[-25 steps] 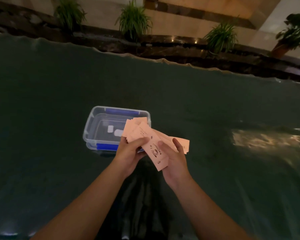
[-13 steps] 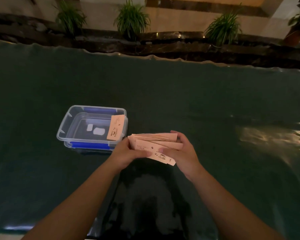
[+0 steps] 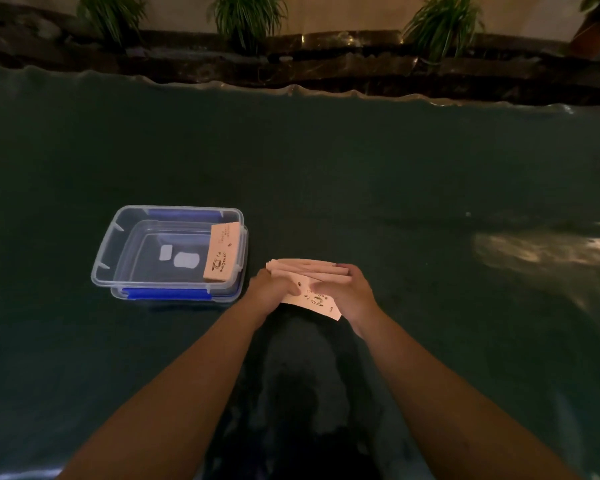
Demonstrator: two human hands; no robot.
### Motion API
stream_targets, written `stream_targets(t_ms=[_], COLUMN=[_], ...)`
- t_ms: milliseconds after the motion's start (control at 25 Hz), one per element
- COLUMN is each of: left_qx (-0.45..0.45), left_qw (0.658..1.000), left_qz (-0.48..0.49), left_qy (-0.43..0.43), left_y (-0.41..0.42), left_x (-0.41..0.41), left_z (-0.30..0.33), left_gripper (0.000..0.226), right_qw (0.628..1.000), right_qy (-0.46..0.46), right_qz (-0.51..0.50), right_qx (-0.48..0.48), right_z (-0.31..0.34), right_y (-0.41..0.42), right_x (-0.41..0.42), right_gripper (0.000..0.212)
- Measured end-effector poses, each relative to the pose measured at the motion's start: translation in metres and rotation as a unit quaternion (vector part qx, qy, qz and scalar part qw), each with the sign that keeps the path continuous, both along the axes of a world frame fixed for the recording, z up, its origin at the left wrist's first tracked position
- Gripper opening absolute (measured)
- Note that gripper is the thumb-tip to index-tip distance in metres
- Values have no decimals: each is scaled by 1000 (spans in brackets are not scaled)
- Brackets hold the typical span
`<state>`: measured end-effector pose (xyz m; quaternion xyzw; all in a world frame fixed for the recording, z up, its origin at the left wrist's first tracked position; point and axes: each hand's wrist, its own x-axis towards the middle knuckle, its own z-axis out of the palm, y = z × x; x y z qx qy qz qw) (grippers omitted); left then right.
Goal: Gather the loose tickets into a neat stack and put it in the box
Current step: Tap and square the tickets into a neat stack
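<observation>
A bundle of pale pink tickets [image 3: 310,296] with a coffee-cup print is pressed between both my hands just above the dark green tablecloth. My left hand [image 3: 270,286] grips its left end and my right hand [image 3: 347,292] covers its right end. The bundle is uneven, with edges fanned at the back and one ticket sticking out at the front right. To the left stands a clear plastic box [image 3: 118,252] with blue clips. A stack of pink tickets [image 3: 222,252] leans against its right inner wall.
The dark green cloth [image 3: 361,174] covers the whole table and its far edge is wavy. Beyond it runs a dark stone ledge with potted plants [image 3: 246,15]. A bright light reflection [image 3: 548,251] lies on the cloth at the right.
The bundle was held fanned out in front of the box; my hands have since moved right of the box and squeezed the tickets closer together. A ticket stack now shows inside the box.
</observation>
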<state>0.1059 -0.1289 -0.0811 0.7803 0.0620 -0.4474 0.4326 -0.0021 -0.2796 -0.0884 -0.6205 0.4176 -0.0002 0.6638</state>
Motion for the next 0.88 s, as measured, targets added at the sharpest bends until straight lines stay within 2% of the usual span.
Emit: stream_targets(t_ms=[160,360,520,720,800,880], left_qx=[-12,-38,-97,-164,-167,-182], left_qw=[999,996,989,984,985,983], left_qz=[28,54,76,36,19,4], left_qy=[34,62,79,57,42,25], left_y=[-1,-5,1,13,17,22], left_x=[12,18,14,4,1,-4], left_z=[-3,1,4,15,21,27], left_gripper=[76,55,63,82,81,77], right_qw=[1000,1000,996,992,991,988], right_qy=[19,8,4,-16,-16,-9], right_qz=[-7,-7,-30,13,56,117], right_qx=[0,18,79,125,118,102], right_z=[-9,-10,-8,-4,0,7], right_y=[2,-5,-10,-9,-7,-6], right_x=[11,17,11,-15,-26,-35], right_gripper=[47,36,81,115,117,107])
